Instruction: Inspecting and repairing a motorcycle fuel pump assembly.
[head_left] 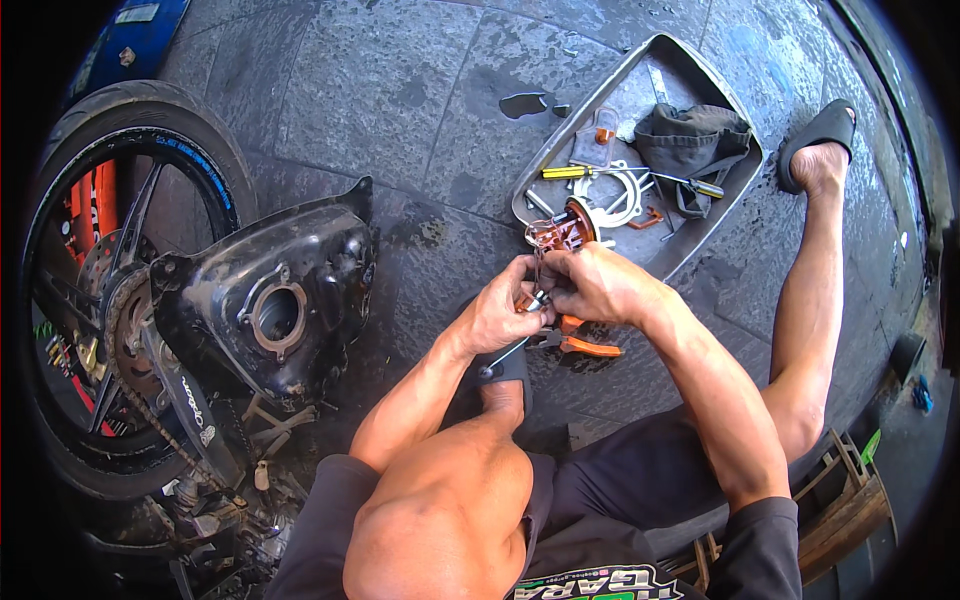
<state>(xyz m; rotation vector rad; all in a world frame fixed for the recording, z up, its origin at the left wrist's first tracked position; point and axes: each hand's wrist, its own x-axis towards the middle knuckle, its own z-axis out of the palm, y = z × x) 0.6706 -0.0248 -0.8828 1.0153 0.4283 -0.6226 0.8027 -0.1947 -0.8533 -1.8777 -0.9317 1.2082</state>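
Both my hands meet in the middle of the view at a fuel pump assembly [578,228], an orange-brown translucent unit with a round flange and thin wires. My left hand [497,305] is closed, its fingertips pinching a small metal part at the near end of the wires. From the right, my right hand [605,284] is closed on the assembly, thumb and fingers beside the left fingertips. My fingers partly hide what they grip. A thin metal rod [508,353] with a dark tip slants down below my left hand. Just under my hands lie orange-handled pliers [590,347].
A grey tray [715,72] beyond my hands holds a dark cloth [690,140], a white ring [628,205] and a yellow-handled screwdriver [568,172]. At left stand a black fuel tank [215,290] with a round opening and a motorcycle wheel [215,150].
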